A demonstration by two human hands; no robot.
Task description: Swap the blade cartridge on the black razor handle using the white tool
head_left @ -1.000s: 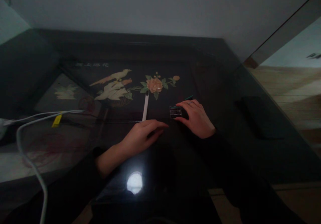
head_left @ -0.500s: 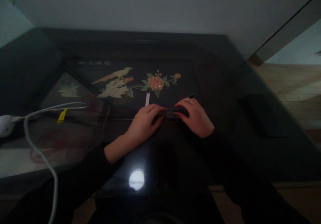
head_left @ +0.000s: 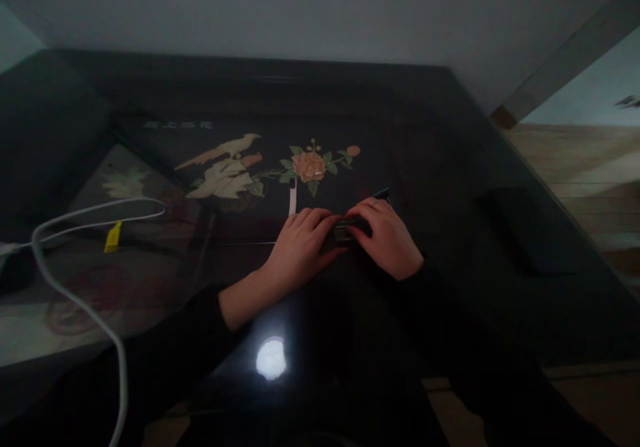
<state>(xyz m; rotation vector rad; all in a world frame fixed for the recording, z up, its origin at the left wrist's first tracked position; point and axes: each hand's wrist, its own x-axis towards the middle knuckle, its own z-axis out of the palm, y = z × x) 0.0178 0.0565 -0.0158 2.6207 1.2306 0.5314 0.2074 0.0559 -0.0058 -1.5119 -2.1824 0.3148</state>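
My left hand (head_left: 300, 250) and my right hand (head_left: 387, 237) meet over a small dark boxy object (head_left: 344, 233) lying on the glossy black table (head_left: 450, 167). Both hands have their fingers on it, the left from the left side, the right from the right. A ring shows on a finger of my right hand. A thin dark stick with a green tip (head_left: 383, 193) pokes out behind my right hand. A white strip (head_left: 293, 203) lies on the table just beyond my left hand's fingers. The light is dim, so the object's details stay unclear.
The table top bears an inlaid picture of a bird (head_left: 225, 163) and a flower (head_left: 309, 165). A white cable (head_left: 85, 260) with a yellow tag (head_left: 113, 237) loops at the left. A flat dark item (head_left: 530, 230) lies at the right. A lamp's reflection (head_left: 271, 359) glares near me.
My left hand has moved right from the table's near part to the small dark object, joining my right hand on it. The object has shifted slightly toward me.
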